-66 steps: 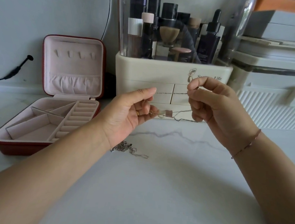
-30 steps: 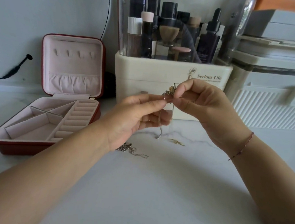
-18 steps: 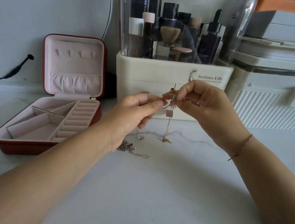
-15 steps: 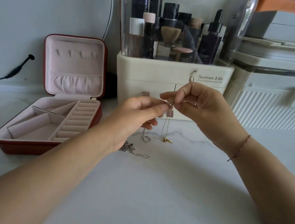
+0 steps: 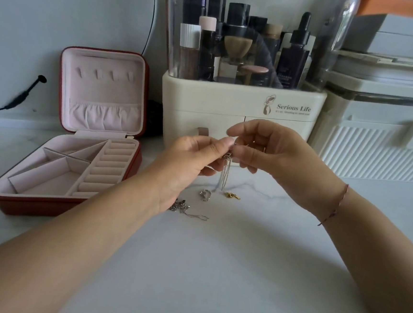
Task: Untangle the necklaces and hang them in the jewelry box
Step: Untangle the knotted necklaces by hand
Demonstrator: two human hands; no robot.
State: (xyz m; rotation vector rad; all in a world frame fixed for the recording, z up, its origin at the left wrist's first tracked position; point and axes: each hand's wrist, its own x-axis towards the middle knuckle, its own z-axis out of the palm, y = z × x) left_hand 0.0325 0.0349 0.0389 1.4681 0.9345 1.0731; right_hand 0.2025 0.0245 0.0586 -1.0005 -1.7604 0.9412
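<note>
Two pinches: left hand (image 5: 187, 164) and right hand (image 5: 275, 160) grip tangled necklaces (image 5: 225, 175) above table (image 5: 215, 269), letting them hang free for separating; jewelry box (image 5: 101, 92) open, far-left corner.

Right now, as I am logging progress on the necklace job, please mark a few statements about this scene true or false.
1. The red jewelry box with pink lining stands open. True.
2. A necklace hangs in its lid. False: the hooks there are bare.
3. The left hand and the right hand both pinch the tangled thin chains. True.
4. The gold pendant lies inside the box. False: it is down at the white marble counter, below the hands.
5. A heap of silver chain lies on the counter by the left wrist. True.
</note>
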